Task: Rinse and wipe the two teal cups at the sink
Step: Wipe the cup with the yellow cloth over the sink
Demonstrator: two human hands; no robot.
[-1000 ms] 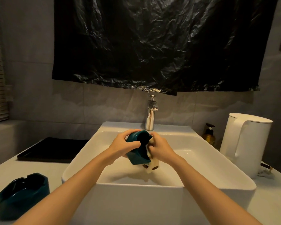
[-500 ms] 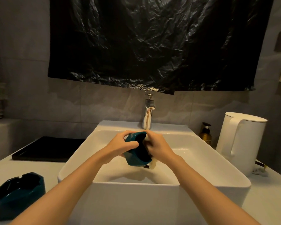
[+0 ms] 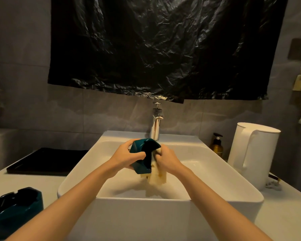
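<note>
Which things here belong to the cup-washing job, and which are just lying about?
Job: held cup, cloth, second cup, sink, faucet, left hand, right hand.
Lying about: kettle, soap bottle, black tray, plastic sheet.

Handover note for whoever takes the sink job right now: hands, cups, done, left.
Left hand: grips the teal cup, tilted above the sink.
Right hand: holds the pale cloth at the cup's opening.
Second teal cup: on the counter left of the sink, in neither hand.
Done: first cup is mid-wipe; no water visibly runs from the tap.
Left: finish this wipe, set the cup down, then do the second cup. Whether it was already cleaned cannot be told.
</note>
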